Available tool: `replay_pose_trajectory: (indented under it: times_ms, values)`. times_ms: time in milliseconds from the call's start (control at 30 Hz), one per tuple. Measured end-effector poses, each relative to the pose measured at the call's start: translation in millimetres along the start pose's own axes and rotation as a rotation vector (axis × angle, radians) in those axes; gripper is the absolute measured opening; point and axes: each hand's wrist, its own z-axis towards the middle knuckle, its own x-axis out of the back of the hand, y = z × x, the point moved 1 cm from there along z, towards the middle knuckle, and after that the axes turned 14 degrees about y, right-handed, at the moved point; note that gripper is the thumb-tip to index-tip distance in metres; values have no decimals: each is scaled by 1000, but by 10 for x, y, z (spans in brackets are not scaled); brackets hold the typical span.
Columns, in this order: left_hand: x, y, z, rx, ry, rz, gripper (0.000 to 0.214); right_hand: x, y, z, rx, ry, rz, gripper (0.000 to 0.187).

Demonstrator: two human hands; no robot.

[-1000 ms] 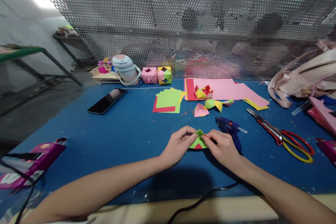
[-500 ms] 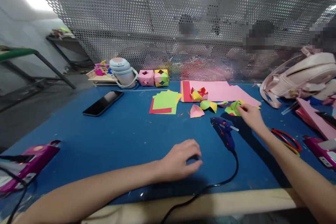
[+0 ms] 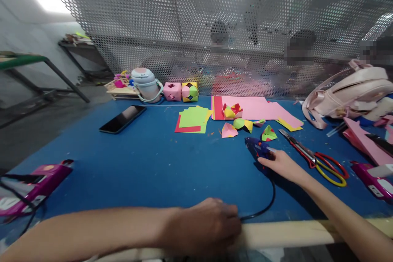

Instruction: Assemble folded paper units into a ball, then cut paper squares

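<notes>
A dark blue glue gun (image 3: 256, 144) lies on the tabletop at right of centre, its nozzle pointing away to the left. My right hand (image 3: 284, 166) covers its handle, thumb on the near side and fingers closed about it. A black cord (image 3: 266, 209) curves from the gun toward the front edge. There my left hand (image 3: 211, 225), blurred by motion, is curled where the cord meets its fingers. Beyond the gun sit a green folded paper piece (image 3: 269, 133), a pink folded piece (image 3: 229, 130) and a green-and-yellow one (image 3: 243, 125).
Red-and-yellow-handled scissors (image 3: 331, 168) lie right of my right hand, beside a utility knife (image 3: 296, 146). At the back are green paper sheets (image 3: 193, 118), a paper flower cup (image 3: 232, 110), paper cubes (image 3: 172, 91) and a lidded bucket (image 3: 146, 86). A phone (image 3: 123, 119) lies left.
My right hand let go of the green paper piece and came down and nearer onto the glue gun's handle. My left hand moved toward the table's front edge and curled at the cord.
</notes>
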Motion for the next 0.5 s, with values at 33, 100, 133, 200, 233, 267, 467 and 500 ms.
replay_pose_trajectory:
  times_ms: [33,100,133,200,233,267,467,500]
  values:
    - [5,-5,-11,34,-18,-16,6,-35,-13,15,-5,5,3,31]
    - [30,-22,-45,133,-50,-80,4,-64,-44,23,-14,18,3,31]
    - [54,-32,-68,186,-60,-122,5,-61,-75,13,-18,25,2,30]
    - [138,-58,-127,283,-61,-184,8,-37,-184,-31,-16,29,3,29]
    - [196,-74,-166,319,-63,-197,12,-26,-264,-56,-11,22,10,28]
    - [264,-96,-213,368,-62,-182,19,-25,-357,-75,-5,10,25,27]
    - [673,-386,-750,742,144,-19,31,-401,-986,140,66,-103,179,22]
    - [707,-456,-884,800,191,38,30,-528,-1089,230,90,-118,208,22]
